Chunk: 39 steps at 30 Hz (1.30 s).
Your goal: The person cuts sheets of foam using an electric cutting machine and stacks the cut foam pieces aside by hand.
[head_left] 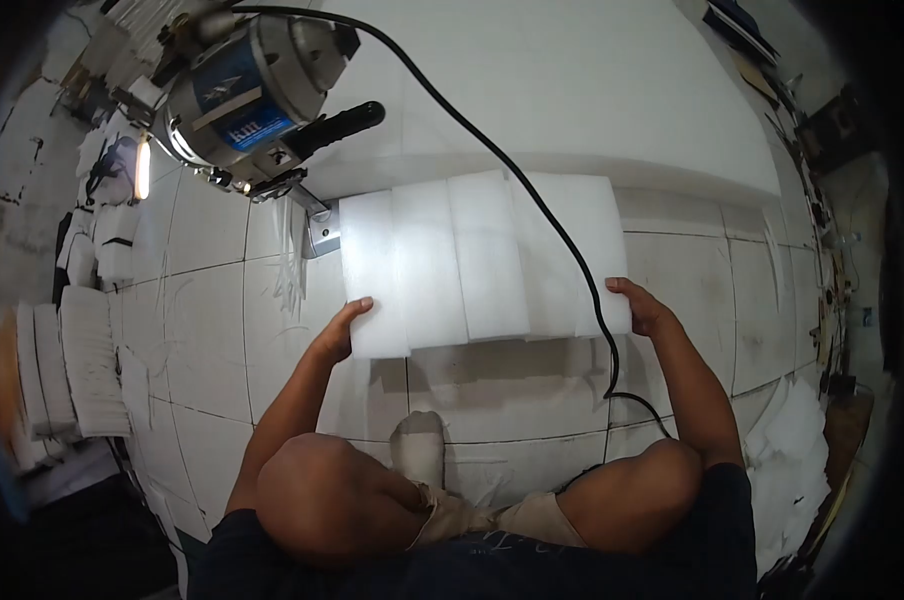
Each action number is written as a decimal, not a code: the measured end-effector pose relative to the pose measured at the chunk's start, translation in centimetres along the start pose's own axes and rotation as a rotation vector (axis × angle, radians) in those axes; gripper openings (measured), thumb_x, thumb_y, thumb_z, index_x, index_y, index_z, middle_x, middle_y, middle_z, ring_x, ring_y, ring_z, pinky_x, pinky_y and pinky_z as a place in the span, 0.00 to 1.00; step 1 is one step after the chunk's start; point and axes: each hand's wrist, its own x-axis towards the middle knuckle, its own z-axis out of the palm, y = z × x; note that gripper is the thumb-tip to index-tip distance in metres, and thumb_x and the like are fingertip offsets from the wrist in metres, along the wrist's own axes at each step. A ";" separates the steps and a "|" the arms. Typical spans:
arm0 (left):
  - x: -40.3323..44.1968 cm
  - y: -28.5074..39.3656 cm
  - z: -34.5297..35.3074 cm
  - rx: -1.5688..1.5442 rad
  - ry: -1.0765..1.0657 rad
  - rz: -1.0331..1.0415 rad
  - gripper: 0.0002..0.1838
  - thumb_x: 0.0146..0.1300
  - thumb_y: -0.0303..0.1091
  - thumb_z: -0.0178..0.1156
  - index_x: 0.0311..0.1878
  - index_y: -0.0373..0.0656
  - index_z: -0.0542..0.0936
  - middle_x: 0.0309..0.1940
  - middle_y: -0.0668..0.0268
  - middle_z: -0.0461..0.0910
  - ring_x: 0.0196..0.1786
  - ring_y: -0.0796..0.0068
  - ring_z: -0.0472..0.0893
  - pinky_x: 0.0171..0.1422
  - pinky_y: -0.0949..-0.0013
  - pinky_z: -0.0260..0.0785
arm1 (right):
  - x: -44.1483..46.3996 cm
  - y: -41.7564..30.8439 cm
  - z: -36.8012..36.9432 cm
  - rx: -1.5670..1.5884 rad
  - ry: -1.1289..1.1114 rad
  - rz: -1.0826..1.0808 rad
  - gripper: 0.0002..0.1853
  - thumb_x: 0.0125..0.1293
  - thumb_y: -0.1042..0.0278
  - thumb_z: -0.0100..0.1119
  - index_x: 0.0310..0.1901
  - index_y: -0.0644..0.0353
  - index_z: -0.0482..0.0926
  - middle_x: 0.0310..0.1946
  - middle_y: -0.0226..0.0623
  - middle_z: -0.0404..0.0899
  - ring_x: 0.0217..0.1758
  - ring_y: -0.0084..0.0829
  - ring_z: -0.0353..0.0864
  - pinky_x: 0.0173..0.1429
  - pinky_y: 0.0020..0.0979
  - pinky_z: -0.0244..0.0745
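Note:
Side by side in front of me are several white foam sheet stacks, pressed into one row. At the row's left end my left hand grips the near corner, thumb on top and fingers hidden at the side. My right hand clasps the opposite end in the same way, its fingers partly out of sight. Just past the far left corner stands an electric straight-knife cutting machine, its metal base plate beside the foam. A black power cable runs from the machine across the foam's right part.
Behind the row lies a large white foam block. Thin foam offcuts lie on the tiled floor near the machine. More foam stacks stand at the left, and a pile of white scraps lies at the right.

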 end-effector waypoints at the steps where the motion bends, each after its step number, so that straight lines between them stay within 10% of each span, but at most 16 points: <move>1: -0.6 -0.7 0.3 0.008 -0.006 -0.004 0.31 0.59 0.55 0.60 0.55 0.37 0.75 0.45 0.57 0.80 0.48 0.62 0.79 0.56 0.61 0.72 | -0.3 0.7 -0.3 0.006 -0.053 -0.032 0.45 0.54 0.45 0.67 0.68 0.63 0.62 0.59 0.46 0.73 0.61 0.40 0.75 0.66 0.41 0.70; 13: -0.4 -7.5 -6.6 -0.027 0.377 0.248 0.24 0.64 0.52 0.56 0.57 0.46 0.77 0.53 0.63 0.77 0.54 0.65 0.77 0.60 0.58 0.72 | -12.7 6.5 -11.4 0.232 0.356 -0.311 0.26 0.64 0.55 0.61 0.58 0.65 0.74 0.51 0.40 0.80 0.54 0.35 0.80 0.61 0.38 0.75; 15: 0.5 -7.4 -10.1 -0.202 0.153 0.107 0.37 0.61 0.62 0.54 0.66 0.45 0.69 0.62 0.60 0.72 0.65 0.60 0.71 0.69 0.50 0.64 | -16.0 7.9 -11.7 0.258 0.426 -0.396 0.27 0.62 0.52 0.64 0.56 0.62 0.76 0.50 0.37 0.79 0.52 0.33 0.79 0.59 0.37 0.75; 18: -0.7 -6.8 -10.8 -0.121 0.264 0.242 0.38 0.60 0.64 0.54 0.71 0.59 0.64 0.70 0.59 0.61 0.69 0.52 0.64 0.68 0.43 0.62 | -21.2 11.3 -10.4 0.418 0.513 -0.494 0.33 0.63 0.52 0.63 0.64 0.62 0.67 0.57 0.40 0.74 0.58 0.35 0.75 0.64 0.38 0.71; 20: -3.1 -5.7 -8.2 0.035 0.482 0.334 0.39 0.60 0.61 0.56 0.71 0.50 0.64 0.68 0.56 0.64 0.67 0.52 0.67 0.67 0.44 0.64 | -24.6 14.9 -9.4 0.498 0.570 -0.599 0.34 0.63 0.52 0.62 0.65 0.62 0.65 0.58 0.40 0.73 0.59 0.35 0.74 0.65 0.39 0.70; 27: -6.7 -4.5 -5.7 0.157 0.632 0.288 0.40 0.60 0.60 0.57 0.71 0.49 0.64 0.67 0.56 0.65 0.66 0.52 0.68 0.67 0.45 0.64 | -32.6 31.2 -4.4 0.983 1.486 -1.164 0.34 0.65 0.44 0.57 0.65 0.58 0.66 0.64 0.35 0.70 0.68 0.35 0.66 0.75 0.38 0.57; 32: -7.5 -3.6 -4.6 0.203 0.658 0.296 0.40 0.60 0.60 0.57 0.70 0.47 0.64 0.67 0.55 0.66 0.66 0.52 0.68 0.66 0.45 0.65 | -41.1 40.3 -4.5 1.227 2.203 -0.761 0.52 0.52 0.38 0.67 0.72 0.50 0.48 0.66 0.41 0.63 0.66 0.45 0.67 0.64 0.57 0.68; 35: -8.1 -3.0 -4.2 0.225 0.663 0.302 0.40 0.60 0.60 0.57 0.70 0.47 0.64 0.67 0.55 0.66 0.65 0.51 0.68 0.66 0.45 0.65 | -44.7 43.3 -6.6 1.434 2.059 -0.155 0.66 0.44 0.20 0.64 0.76 0.52 0.42 0.75 0.46 0.51 0.75 0.55 0.54 0.71 0.69 0.48; 39: -9.2 -2.1 -3.6 0.233 0.674 0.323 0.40 0.60 0.59 0.58 0.70 0.46 0.64 0.66 0.55 0.66 0.65 0.51 0.69 0.66 0.45 0.65 | -45.2 46.2 -10.0 1.467 1.930 -0.021 0.77 0.36 0.14 0.62 0.77 0.49 0.28 0.78 0.48 0.40 0.76 0.59 0.48 0.70 0.72 0.42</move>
